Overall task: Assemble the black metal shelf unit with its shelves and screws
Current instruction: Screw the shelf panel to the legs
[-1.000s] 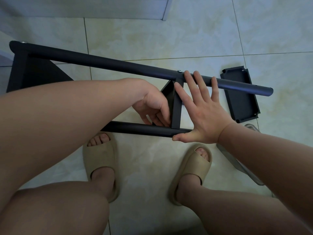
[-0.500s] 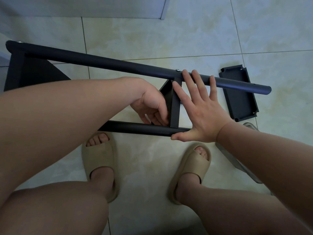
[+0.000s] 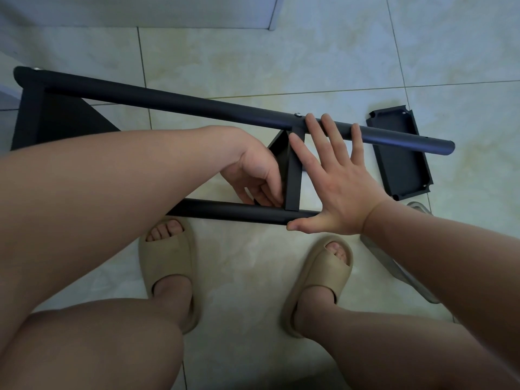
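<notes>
**Black metal shelf unit** [image 3: 197,107], partly built, lies on its side on the pale tiled floor [image 3: 253,54] just ahead of the person's feet. A loose black rectangular shelf tray [image 3: 399,161] lies by its right end. The right hand [image 3: 334,190] is spread flat, fingers over the far tube and thumb at the near tube's [image 3: 225,211] end. The left hand [image 3: 253,175] curls its fingers at the mounted shelf's [image 3: 292,173] joint, and whether they pinch a screw is hidden. The frame looks stiff, fairly light and smooth-painted, so it is best gripped round a tube close to a joint.
</notes>
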Tool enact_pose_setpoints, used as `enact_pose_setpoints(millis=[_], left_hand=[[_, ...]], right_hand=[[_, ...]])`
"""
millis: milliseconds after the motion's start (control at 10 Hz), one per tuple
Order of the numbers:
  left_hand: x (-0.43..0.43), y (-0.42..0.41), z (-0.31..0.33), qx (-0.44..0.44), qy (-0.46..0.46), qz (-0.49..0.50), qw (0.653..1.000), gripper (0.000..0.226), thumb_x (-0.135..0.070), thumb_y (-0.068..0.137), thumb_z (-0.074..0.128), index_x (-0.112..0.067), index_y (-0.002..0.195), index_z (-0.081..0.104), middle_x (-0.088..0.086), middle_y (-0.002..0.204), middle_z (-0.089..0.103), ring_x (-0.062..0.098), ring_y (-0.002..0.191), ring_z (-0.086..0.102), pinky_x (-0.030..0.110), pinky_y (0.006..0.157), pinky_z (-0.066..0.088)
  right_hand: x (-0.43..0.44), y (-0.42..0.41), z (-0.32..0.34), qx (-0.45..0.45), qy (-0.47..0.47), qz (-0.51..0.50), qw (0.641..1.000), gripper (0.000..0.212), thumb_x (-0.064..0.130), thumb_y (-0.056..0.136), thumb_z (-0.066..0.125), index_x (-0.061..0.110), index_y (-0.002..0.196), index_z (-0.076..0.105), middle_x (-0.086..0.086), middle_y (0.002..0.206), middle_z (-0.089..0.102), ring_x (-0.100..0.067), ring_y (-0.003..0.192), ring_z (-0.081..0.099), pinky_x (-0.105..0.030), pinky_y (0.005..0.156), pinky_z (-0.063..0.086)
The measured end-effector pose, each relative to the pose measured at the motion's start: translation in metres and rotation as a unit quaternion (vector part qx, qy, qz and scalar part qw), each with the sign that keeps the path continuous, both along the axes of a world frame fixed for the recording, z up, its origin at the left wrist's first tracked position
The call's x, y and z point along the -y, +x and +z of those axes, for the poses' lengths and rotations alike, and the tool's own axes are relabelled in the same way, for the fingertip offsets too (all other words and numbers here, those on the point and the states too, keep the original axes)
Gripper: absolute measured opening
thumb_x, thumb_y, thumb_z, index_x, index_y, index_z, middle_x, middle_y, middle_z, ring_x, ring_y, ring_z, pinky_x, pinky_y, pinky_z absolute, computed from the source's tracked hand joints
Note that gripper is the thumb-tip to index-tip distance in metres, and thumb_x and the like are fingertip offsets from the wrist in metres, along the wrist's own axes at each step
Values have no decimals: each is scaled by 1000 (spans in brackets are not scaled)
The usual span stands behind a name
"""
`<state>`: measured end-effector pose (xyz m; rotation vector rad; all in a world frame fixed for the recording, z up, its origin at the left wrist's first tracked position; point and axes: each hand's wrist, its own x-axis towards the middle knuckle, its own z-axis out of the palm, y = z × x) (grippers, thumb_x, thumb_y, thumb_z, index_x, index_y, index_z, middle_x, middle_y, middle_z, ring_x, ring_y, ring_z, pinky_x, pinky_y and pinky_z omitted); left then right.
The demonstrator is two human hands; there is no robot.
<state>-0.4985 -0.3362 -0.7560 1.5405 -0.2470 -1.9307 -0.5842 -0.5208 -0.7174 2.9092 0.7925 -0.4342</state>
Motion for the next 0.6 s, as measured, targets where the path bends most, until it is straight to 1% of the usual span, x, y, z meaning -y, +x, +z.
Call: enact_pose_setpoints(millis=[200, 400, 500, 600], left_hand=[[-1, 0, 1, -6, 9, -3, 1000, 19, -9, 93, 61, -14, 108, 71, 3, 103, 73, 18, 96, 68, 44, 111, 42], [0, -4, 1, -23, 1, 26, 999, 17, -11, 94, 60, -14, 105, 73, 1, 103, 74, 18, 98, 68, 42, 110, 42], [4, -4, 1, 2, 10, 12, 1000, 18, -12, 93, 63, -15, 108, 72, 0, 104, 74, 17, 98, 68, 44, 111, 43], [5, -1, 4, 19, 25, -12, 999, 16, -16, 91, 65, -18, 104, 73, -1, 101, 75, 17, 99, 68, 44, 108, 44]], right_hand=[[0, 0, 0, 1, -3, 0, 1000, 130, 100, 69, 30, 14, 163, 3, -22, 168, -3, -43, 155, -5, -70, 118, -5], [0, 0, 0, -1, 1, -2, 1000, 131, 100, 68, 30, 14, 163, 3, -22, 168, -3, -43, 155, -5, -70, 117, -4], [1, 0, 0, 0, 0, -1, 1000, 130, 100, 69, 29, 14, 163, 4, -22, 168, -3, -43, 155, -4, -71, 117, -4], [0, 0, 0, 2, 1, 0, 1000, 130, 100, 69, 29, 14, 163, 4, -22, 168, -2, -44, 155, -3, -71, 117, -3]])
